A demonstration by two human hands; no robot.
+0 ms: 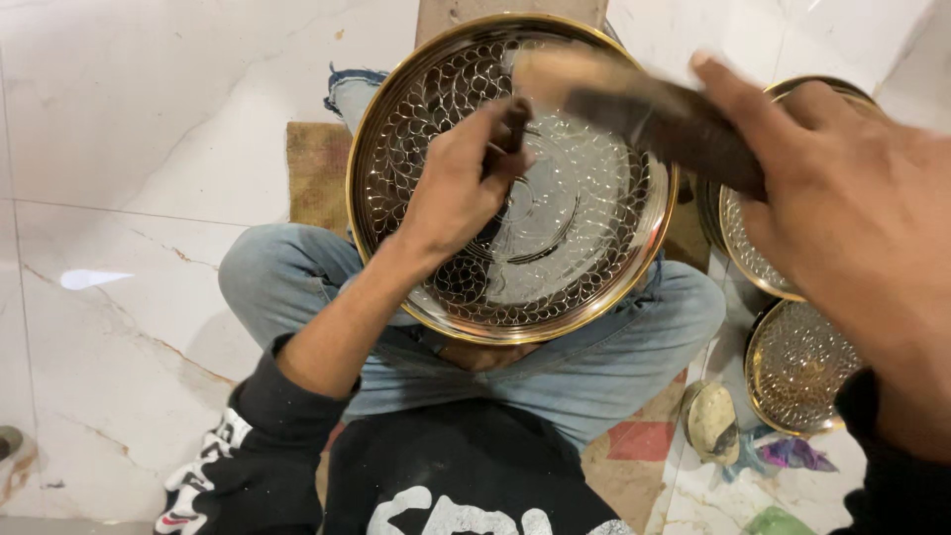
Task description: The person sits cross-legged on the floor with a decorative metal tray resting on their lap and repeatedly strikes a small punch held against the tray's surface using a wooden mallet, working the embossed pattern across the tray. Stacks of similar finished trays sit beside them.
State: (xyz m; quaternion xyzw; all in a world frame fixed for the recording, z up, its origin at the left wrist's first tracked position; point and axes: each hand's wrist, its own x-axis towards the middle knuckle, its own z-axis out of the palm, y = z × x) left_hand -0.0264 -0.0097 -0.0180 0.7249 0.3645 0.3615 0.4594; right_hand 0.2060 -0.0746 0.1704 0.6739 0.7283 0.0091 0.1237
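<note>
Here your left hand (461,183) grips a thin punch (515,124) against the patterned brass plate (594,248), frame centre. Your right hand (842,208) clasps a wooden mallet (644,109), upper right.

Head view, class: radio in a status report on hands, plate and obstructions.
Left hand grips small tool on engraved plate. Right hand holds wooden mallet, raised, blurred. Nothing between.
</note>
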